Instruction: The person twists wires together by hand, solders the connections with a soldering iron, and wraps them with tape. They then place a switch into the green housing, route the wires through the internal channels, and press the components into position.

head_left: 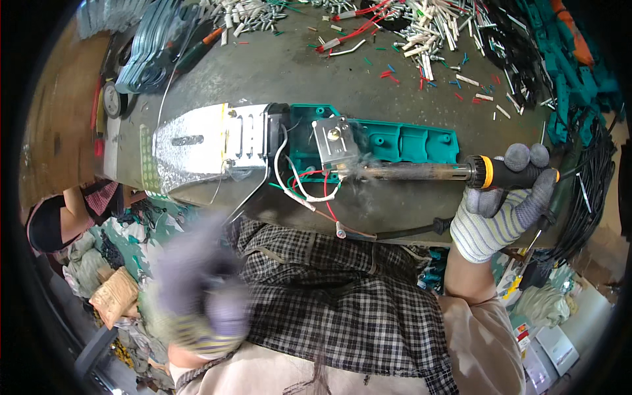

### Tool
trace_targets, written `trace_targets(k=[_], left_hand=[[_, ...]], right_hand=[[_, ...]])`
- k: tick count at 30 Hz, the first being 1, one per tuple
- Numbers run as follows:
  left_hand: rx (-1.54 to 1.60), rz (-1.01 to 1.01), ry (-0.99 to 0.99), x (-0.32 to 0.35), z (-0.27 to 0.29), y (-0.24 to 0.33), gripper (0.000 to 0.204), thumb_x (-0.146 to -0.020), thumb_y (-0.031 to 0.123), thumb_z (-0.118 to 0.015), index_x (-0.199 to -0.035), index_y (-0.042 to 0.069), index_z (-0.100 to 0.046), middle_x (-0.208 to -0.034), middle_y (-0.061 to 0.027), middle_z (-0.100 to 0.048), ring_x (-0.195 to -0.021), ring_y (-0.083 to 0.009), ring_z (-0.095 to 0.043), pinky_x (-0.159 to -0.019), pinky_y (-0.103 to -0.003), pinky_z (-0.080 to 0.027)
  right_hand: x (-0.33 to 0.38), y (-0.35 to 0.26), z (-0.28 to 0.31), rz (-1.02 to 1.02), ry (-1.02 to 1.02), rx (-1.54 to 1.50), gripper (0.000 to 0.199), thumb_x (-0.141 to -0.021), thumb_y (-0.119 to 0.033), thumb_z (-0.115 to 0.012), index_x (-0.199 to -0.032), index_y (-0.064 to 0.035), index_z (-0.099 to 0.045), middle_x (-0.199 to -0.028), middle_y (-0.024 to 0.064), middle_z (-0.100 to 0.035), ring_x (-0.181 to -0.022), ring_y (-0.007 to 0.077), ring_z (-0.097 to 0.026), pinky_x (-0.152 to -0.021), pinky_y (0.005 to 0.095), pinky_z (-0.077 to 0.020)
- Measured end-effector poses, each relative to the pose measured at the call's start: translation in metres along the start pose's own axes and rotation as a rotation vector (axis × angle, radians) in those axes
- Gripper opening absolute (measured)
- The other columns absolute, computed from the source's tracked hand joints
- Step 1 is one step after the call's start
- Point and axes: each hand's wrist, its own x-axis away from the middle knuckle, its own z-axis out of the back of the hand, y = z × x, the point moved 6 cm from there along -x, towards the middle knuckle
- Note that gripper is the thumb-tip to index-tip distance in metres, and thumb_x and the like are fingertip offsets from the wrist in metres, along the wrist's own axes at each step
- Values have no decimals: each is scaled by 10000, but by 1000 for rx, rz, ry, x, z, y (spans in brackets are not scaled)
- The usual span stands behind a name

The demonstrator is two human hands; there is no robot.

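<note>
Head view, looking down at my bench: my right hand, in a striped knit glove, is wrapped tight around the black-and-orange handle of the soldering iron. Its tip sits at the small metal switch block on the teal tool housing, and there's a wisp of smoke right there, so I judge this joint is being soldered now.

The housing lies open in the middle of the dark bench, touching the silver guide bar on its left. White and red wires loop loose below the block, some ends free, so I'd say wiring is partway: one joint in hand, more leads to fix, the shell not closed.

My left hand is down off the bench over my checked apron, gloved and blurred; I cannot tell whether it grips anything.

Cut wire scraps litter the far edge.
</note>
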Motion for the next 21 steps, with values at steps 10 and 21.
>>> trace_targets(k=[10, 21], left_hand=[[832, 710, -405, -13, -84, -13, 240, -915, 136, -653, -1098, -19, -643, -880, -117, -720, -642, -156, -681, -504, -243, -514], [1154, 1038, -462, -15, -96, -11, 272, -981, 229, -565, -1115, -3, -614, -936, -107, -708, -742, -144, -701, -498, -194, -505]], right_hand=[[3, -1, 11, -26, 28, -38, 299, -1011, -289, -469, -1227, -90, -520, -1046, 166, -611, -826, 234, -670, -465, 328, -608], [-4, 1, 0, -169, -367, -24, 350, -1037, -334, -372, -1269, -97, -485, -1119, 194, -594, -679, 283, -678, -500, 377, -617]])
